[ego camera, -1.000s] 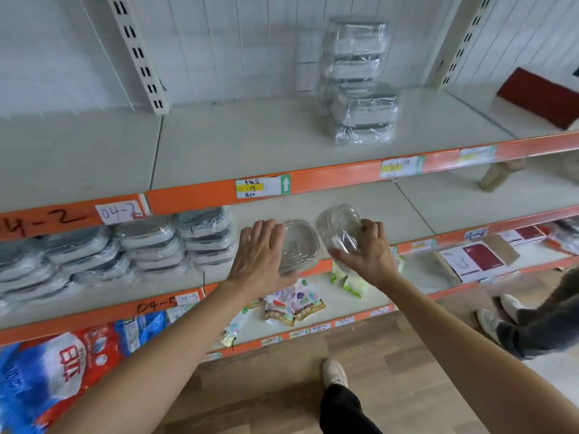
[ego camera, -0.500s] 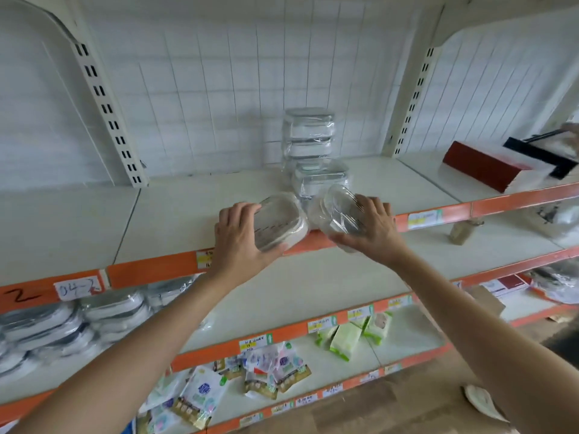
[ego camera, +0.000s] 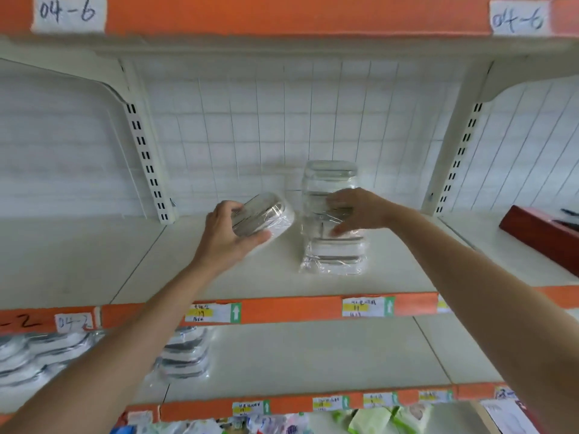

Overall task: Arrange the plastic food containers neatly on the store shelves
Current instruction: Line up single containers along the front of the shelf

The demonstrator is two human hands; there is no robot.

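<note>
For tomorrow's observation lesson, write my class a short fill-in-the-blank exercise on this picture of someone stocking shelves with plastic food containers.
1. The left hand grips a wrapped food container that is ____ rather than lying flat.
2. The right hand touches the ____ of wrapped containers.
3. The shelf edges are coloured ____.
4. The handwritten label on the top edge reads ____.

Missing words: tilted; stack; orange; 04-6

The shelf edge (ego camera: 282, 311) across the middle of the frame is bright orange, with white and yellow price tags (ego camera: 213, 313). The back wall (ego camera: 250, 126) has a white grid pattern. At far right sits a dark red box (ego camera: 539, 233). The containers (ego camera: 332, 214) are clear and shiny.
</note>
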